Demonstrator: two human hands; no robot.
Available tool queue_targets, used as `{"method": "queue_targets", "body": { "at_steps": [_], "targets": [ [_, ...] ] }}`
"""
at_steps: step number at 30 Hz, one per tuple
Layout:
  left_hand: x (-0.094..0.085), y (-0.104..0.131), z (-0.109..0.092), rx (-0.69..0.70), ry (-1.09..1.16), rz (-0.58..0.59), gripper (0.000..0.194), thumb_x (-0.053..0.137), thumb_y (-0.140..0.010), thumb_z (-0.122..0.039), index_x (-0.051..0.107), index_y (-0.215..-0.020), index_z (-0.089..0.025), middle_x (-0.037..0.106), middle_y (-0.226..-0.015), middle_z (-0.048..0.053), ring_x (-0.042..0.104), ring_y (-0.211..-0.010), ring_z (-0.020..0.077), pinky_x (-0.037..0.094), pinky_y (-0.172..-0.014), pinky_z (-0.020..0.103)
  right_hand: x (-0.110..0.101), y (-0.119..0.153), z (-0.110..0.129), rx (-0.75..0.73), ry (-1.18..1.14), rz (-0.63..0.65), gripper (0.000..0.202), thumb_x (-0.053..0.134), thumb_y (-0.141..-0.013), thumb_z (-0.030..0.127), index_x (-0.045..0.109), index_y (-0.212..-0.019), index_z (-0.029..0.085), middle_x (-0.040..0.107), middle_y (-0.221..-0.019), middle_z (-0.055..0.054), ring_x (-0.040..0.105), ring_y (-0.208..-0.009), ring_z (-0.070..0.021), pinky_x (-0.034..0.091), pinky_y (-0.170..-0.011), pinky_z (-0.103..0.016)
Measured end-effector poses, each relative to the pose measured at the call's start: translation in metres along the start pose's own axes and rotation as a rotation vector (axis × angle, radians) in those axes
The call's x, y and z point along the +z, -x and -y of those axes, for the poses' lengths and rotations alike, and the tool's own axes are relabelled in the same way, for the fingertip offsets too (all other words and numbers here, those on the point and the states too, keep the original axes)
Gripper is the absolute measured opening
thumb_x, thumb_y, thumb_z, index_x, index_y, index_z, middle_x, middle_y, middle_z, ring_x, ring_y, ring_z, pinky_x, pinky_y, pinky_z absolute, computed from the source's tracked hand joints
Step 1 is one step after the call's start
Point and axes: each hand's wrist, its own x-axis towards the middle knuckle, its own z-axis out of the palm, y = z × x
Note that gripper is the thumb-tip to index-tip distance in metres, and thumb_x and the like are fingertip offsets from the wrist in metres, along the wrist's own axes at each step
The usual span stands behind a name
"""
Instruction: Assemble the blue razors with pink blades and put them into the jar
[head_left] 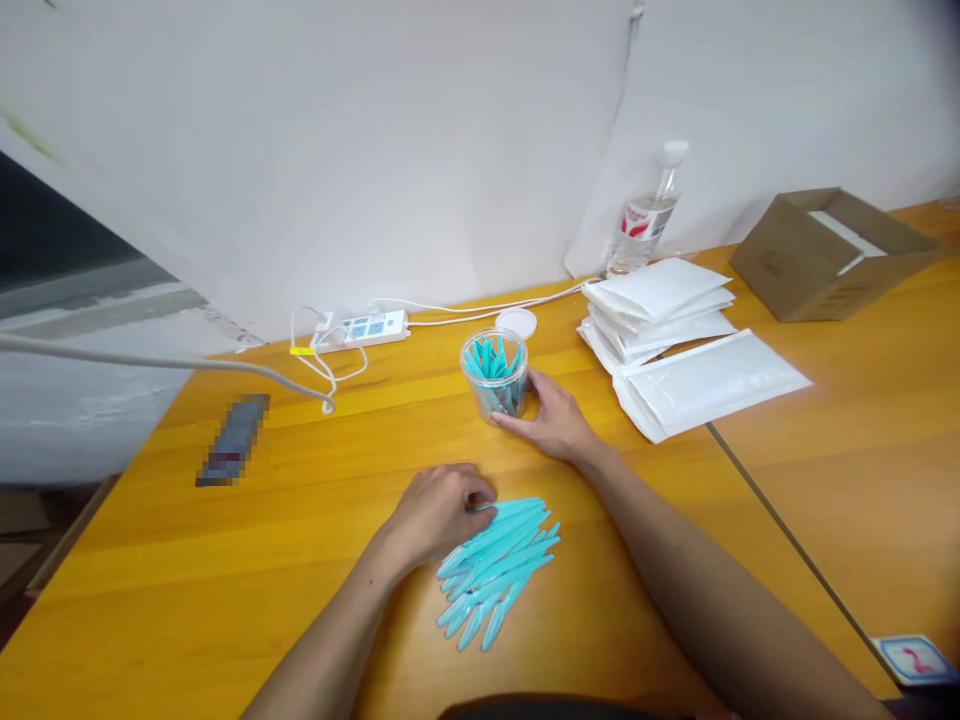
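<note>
A loose pile of slim teal eyebrow razors (499, 560) lies on the table in front of me, most pointing toward the upper right. My left hand (444, 510) is at the pile's upper left edge, its fingers curled and pinched at a razor there; the fingertips are partly hidden. Beyond the pile, a round clear plastic jar (487, 398) stands upright with several more teal razors inside. My right hand (553, 418) wraps the jar's right side, thumb across its front near the base.
A white round lid (516, 322) lies behind the jar. White padded mailers (652, 310) are stacked at right, near a water bottle (643, 225) and an open cardboard box (810, 265). A power strip (367, 330) sits by the wall; a blurred dark flat object (234, 440) lies left. A white cable (187, 360) hangs at left.
</note>
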Motion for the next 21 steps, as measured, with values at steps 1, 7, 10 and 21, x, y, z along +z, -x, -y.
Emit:
{"method": "queue_targets", "body": {
  "at_steps": [1, 7, 10, 21],
  "targets": [
    [0.002, -0.002, 0.000, -0.006, -0.015, 0.003, 0.013, 0.063, -0.082, -0.023, 0.075, -0.083, -0.026, 0.071, -0.082, -0.001, 0.062, -0.071, 0.0144, 0.041, -0.065, 0.024, 0.000, 0.000, 0.000, 0.001, 0.001, 0.001, 0.059, 0.076, -0.074, 0.055, 0.059, -0.120, 0.024, 0.069, -0.116, -0.007, 0.064, -0.106, -0.0262, 0.050, -0.093, -0.040],
    [-0.006, 0.001, 0.004, -0.009, 0.127, 0.007, 0.013, 0.058, -0.084, -0.019, 0.070, -0.081, -0.021, 0.067, -0.073, -0.002, 0.057, -0.063, 0.0113, 0.040, -0.058, 0.021, -0.002, 0.000, 0.001, -0.001, -0.002, 0.005, 0.058, 0.076, -0.075, 0.055, 0.060, -0.121, 0.024, 0.069, -0.117, -0.008, 0.064, -0.107, -0.0260, 0.050, -0.094, -0.040],
    [-0.029, 0.008, -0.003, 0.013, 0.352, -0.284, 0.020, 0.059, -0.091, -0.026, 0.068, -0.108, -0.021, 0.068, -0.082, 0.000, 0.061, -0.068, 0.0114, 0.048, -0.062, 0.022, -0.002, 0.000, 0.001, -0.004, -0.013, 0.012, 0.060, 0.076, -0.074, 0.056, 0.059, -0.122, 0.024, 0.069, -0.117, -0.007, 0.064, -0.108, -0.0257, 0.049, -0.096, -0.040],
    [-0.064, -0.073, -0.041, 0.260, 0.556, -1.156, 0.021, 0.067, -0.091, -0.034, 0.066, -0.103, -0.018, 0.072, -0.101, 0.005, 0.070, -0.098, 0.0171, 0.055, -0.096, 0.035, -0.001, 0.000, 0.002, -0.008, -0.021, 0.000, 0.062, 0.077, -0.074, 0.055, 0.058, -0.126, 0.024, 0.069, -0.119, -0.008, 0.065, -0.108, -0.0258, 0.050, -0.096, -0.041]
  ]
}}
